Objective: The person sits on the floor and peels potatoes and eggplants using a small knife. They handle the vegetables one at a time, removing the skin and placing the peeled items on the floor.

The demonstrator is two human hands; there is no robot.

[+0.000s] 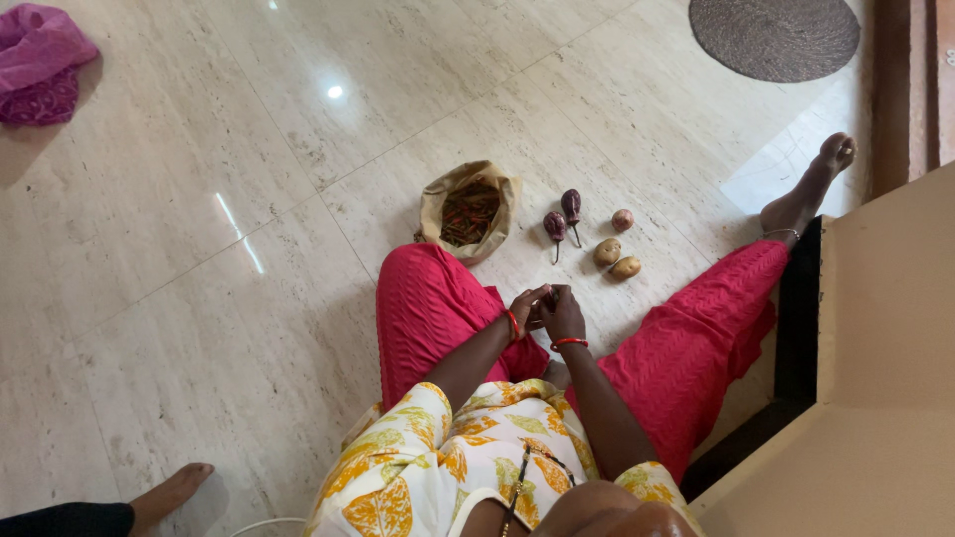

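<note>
Both hands, left [524, 303] and right [563, 312], closed on a small dark item, too hidden to identify, above the lap. Beyond it: chilli bag [469, 211], two brinjals [562, 218], three potatoes [617, 252] on the floor [199, 249].

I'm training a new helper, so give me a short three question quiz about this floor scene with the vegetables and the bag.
1. True or false: the two purple eggplants lie between the open paper bag and the potatoes.
2. How many potatoes lie on the floor?
A. one
B. three
C. five
3. Fill in: the left hand and right hand meet between the knees, each wrist wearing a red ____.

Key:
1. True.
2. B, three.
3. Bangle. The hands close together around something small; what it is cannot be made out.
</note>
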